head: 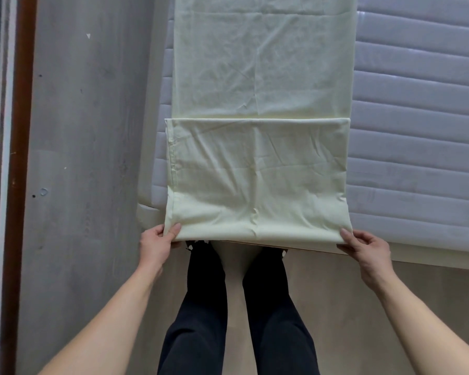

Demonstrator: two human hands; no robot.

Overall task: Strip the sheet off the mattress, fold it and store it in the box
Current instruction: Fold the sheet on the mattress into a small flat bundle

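A pale yellow sheet [257, 169] lies as a long narrow strip along the left part of the quilted grey mattress [417, 131]. Its near end is folded back over itself, with the folded flap's far edge across the strip at mid-frame. My left hand [157, 243] pinches the near left corner of the fold, thumb on top. On the other side my right hand [363, 249] pinches the near right corner the same way. Both hands are at the mattress's near edge. No box is in view.
My legs in dark trousers [201, 307] stand on a beige floor right against the bed's near edge. A grey concrete-look floor [87, 158] runs along the left of the mattress, bounded by a brown door frame [19, 158] at far left.
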